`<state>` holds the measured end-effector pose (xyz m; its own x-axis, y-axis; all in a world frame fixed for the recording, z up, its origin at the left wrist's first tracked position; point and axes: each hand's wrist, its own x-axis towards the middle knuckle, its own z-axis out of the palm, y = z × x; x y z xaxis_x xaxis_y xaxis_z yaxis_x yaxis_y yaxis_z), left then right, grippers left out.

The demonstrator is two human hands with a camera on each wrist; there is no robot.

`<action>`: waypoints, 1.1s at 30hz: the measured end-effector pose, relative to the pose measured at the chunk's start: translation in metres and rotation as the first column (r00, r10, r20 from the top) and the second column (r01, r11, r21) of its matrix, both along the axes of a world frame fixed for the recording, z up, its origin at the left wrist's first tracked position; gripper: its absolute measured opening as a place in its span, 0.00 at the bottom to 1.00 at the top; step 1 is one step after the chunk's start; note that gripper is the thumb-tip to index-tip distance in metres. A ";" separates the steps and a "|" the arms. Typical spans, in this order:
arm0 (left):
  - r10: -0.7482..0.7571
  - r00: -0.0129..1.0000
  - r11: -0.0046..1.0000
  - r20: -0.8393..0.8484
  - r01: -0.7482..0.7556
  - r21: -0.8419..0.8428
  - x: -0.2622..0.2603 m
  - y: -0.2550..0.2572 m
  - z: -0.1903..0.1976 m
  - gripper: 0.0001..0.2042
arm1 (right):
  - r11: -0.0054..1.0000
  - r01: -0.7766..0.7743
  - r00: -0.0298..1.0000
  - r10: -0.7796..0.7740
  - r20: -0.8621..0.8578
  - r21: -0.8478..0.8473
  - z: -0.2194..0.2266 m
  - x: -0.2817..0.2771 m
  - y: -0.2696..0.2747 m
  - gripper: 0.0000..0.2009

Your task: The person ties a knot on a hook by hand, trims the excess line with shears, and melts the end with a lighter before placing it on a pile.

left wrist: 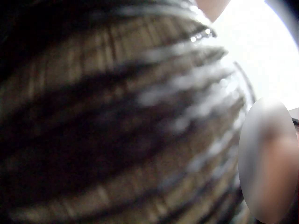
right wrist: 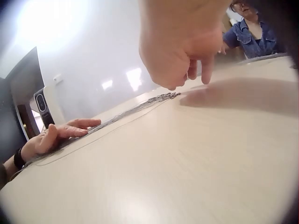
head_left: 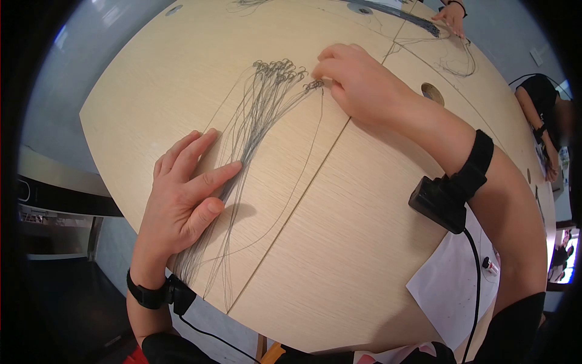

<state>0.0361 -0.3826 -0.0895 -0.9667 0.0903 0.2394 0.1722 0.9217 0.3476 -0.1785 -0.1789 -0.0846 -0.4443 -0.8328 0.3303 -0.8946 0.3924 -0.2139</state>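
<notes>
A bundle of thin grey cords (head_left: pixel 245 145) runs across the table, its hooked or looped ends (head_left: pixel 282 70) gathered at the far end. My left hand (head_left: pixel 185 194) lies over the near part of the bundle with fingers extended, the index fingertip on the cords. My right hand (head_left: pixel 364 82) bends its fingers down at a small cluster of loops (head_left: pixel 314 85) set apart to the right. One loose cord (head_left: pixel 312 145) curves from beside that hand toward the near edge. In the right wrist view the fingertips (right wrist: pixel 173 87) are close by the loops; I cannot tell whether they pinch one.
White paper (head_left: pixel 445 285) with a small vial (head_left: pixel 491 266) lies at the near right. A round hole (head_left: pixel 432 93) opens in the table beside a seam. Across the table, another person's hand (head_left: pixel 451 18) is near more cords (head_left: pixel 418 23). The left wrist view is mostly blurred.
</notes>
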 end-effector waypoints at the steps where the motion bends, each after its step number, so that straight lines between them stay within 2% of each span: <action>1: 0.000 1.000 1.000 -0.001 0.000 0.000 0.000 0.000 0.000 0.26 | 1.000 -0.006 1.000 0.006 -0.021 0.014 -0.001 -0.001 0.002 0.12; 11: -0.011 1.000 1.000 -0.005 0.011 -0.009 0.000 0.000 0.001 0.25 | 0.995 -0.073 0.997 0.072 -0.025 -0.064 -0.006 -0.008 0.000 0.07; 17: -0.003 1.000 1.000 0.031 0.002 0.005 0.000 0.001 0.002 0.26 | 0.993 -0.051 0.995 0.041 -0.095 -0.106 -0.003 -0.008 -0.003 0.05; 21: 0.002 0.999 1.000 0.035 -0.002 0.006 0.000 0.000 0.001 0.26 | 0.994 -0.064 0.990 0.052 -0.131 -0.084 -0.006 -0.012 -0.007 0.05; 24: 0.010 0.999 1.000 0.031 -0.010 0.006 -0.001 0.001 0.000 0.27 | 0.994 -0.087 0.993 0.082 -0.084 -0.063 -0.006 -0.011 -0.009 0.05; 33: -0.008 1.000 1.000 -0.007 0.008 -0.004 -0.001 -0.001 0.000 0.25 | 0.999 -0.031 0.998 0.032 -0.061 0.022 -0.001 -0.009 -0.017 0.05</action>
<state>0.0349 -0.3833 -0.0899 -0.9643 0.0987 0.2457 0.1817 0.9215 0.3431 -0.1878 -0.1958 -0.0853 -0.3976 -0.8530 0.3380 -0.9176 0.3680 -0.1505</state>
